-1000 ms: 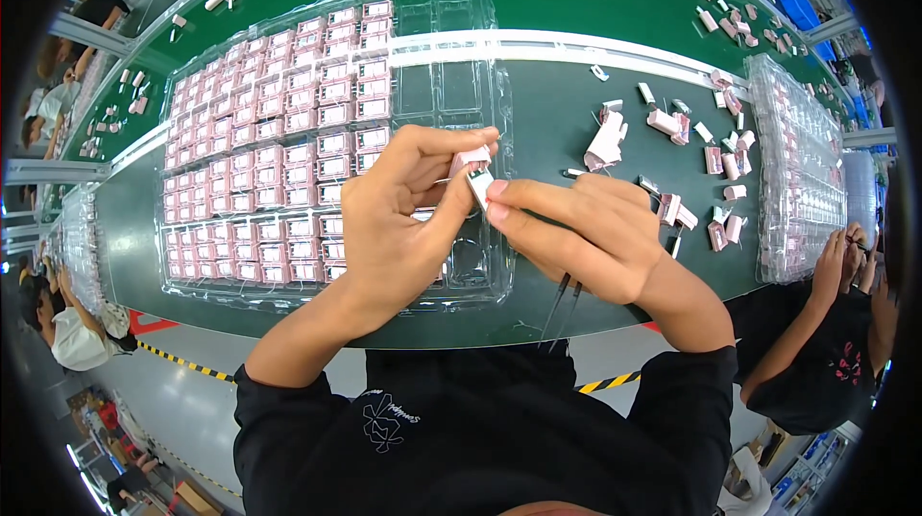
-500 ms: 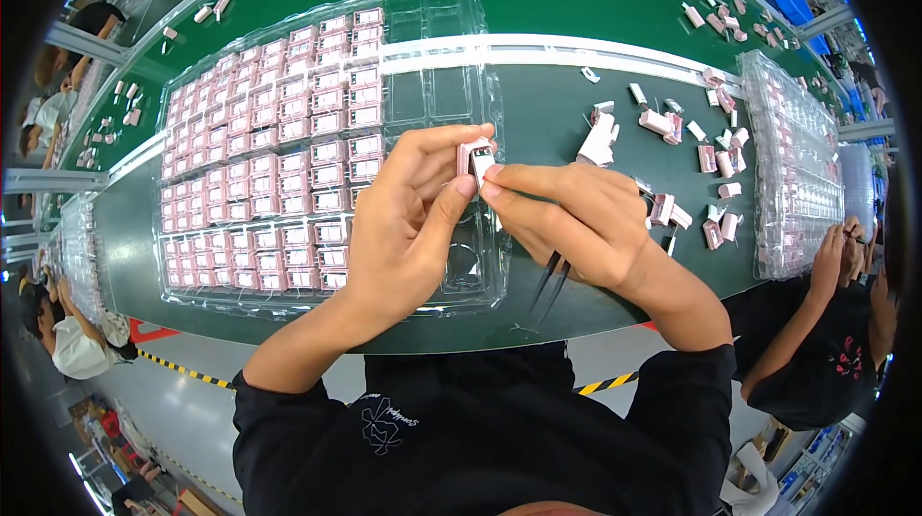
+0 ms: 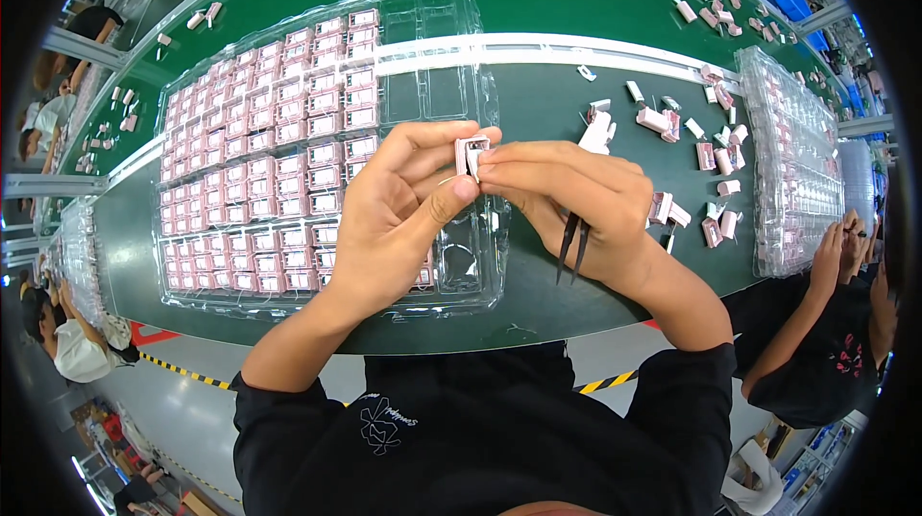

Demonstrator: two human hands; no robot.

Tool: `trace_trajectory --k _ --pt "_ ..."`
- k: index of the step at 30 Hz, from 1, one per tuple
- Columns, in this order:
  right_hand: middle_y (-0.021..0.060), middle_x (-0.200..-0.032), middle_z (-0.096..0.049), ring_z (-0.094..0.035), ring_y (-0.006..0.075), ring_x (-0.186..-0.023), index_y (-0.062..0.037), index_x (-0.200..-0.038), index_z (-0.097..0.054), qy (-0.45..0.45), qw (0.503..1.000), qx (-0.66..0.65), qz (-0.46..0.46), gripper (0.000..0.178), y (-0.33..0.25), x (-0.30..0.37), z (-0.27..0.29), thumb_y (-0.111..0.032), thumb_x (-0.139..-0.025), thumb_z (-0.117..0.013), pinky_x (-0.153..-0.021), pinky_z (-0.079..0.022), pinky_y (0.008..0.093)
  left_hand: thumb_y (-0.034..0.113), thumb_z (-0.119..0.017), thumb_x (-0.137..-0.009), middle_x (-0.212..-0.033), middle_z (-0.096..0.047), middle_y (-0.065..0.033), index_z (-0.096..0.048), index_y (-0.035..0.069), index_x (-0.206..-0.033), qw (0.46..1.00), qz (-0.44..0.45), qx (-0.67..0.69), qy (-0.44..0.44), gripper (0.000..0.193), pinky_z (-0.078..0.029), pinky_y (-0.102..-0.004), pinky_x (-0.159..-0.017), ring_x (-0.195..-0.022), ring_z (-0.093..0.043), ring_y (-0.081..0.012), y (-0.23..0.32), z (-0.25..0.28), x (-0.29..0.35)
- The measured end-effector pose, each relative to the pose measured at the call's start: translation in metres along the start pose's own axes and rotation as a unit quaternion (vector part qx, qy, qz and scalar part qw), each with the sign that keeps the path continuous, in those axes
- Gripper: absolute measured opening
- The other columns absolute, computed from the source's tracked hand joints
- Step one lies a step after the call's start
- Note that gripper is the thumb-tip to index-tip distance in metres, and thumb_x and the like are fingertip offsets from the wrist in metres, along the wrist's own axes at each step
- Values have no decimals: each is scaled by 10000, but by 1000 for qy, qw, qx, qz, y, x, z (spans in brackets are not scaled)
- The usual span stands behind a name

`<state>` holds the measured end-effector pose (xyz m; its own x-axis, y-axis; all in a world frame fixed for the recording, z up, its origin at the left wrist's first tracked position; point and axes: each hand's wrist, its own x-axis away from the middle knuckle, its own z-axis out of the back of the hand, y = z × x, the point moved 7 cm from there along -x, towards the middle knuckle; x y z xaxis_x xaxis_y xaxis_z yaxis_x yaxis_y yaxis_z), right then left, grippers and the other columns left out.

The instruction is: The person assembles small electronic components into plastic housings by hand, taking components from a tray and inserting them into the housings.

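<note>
Between the fingers and thumb of my left hand (image 3: 379, 218) is a small pink rectangular housing (image 3: 461, 157), held upright over the tray's right part. My right hand (image 3: 600, 209) pinches a small white block (image 3: 473, 164) at the housing's open face; the fingertips hide part of it, so I cannot tell how deep it sits. Black tweezers (image 3: 573, 252) are tucked in the same right hand, tips pointing down toward the table edge. Under my left hand lies a clear plastic tray (image 3: 423, 94), its left and middle pockets filled with pink-and-white units (image 3: 261, 170).
Loose pink and white parts (image 3: 725, 161) are scattered on the green table (image 3: 576, 305) to the right. Beyond them stands a stack of clear trays (image 3: 792, 161). A white rail (image 3: 557, 48) crosses the table. A co-worker's hands (image 3: 845, 238) are at the far right.
The white block has turned and now sits against the housing's face. My right hand has rolled, swinging the tweezers to the right. The table scene has shifted slightly left in view.
</note>
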<state>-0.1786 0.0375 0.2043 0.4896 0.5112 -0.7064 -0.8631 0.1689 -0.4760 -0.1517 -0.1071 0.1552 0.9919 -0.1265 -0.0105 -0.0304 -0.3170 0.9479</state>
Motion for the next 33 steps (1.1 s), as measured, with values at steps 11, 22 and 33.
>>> trace_trajectory --k 11,22,33 --pt "55 -886 -712 -378 44 -478 -23 -986 -695 38 994 -58 -88 323 16 0 -1 -86 -729 -879 -452 -296 210 -17 -588 -972 -1302 -604 -238 -479 -45 -1287 999 -25 30 -18 334 -508 -331 -1026 -1206 -616 -241 8 1 -4" --pt "19 -848 -717 -354 12 -498 -28 -989 -693 -43 947 -152 -281 280 25 9 -11 -138 -778 -840 -449 -263 207 -65 -536 -966 -1344 -574 -202 -445 -40 -1325 993 -67 -95 14 371 -512 -311 -1005 -1208 -614 -237 11 -2 8" --pt "36 -803 -665 -373 52 -468 -39 -950 -667 -97 948 -138 -268 171 26 9 -16 -81 -814 -763 -440 -287 235 -101 -452 -871 -1503 -415 -186 -399 -46 -1428 975 -140 -165 53 562 -248 -449 -1215 -1450 -361 -309 28 15 -3"
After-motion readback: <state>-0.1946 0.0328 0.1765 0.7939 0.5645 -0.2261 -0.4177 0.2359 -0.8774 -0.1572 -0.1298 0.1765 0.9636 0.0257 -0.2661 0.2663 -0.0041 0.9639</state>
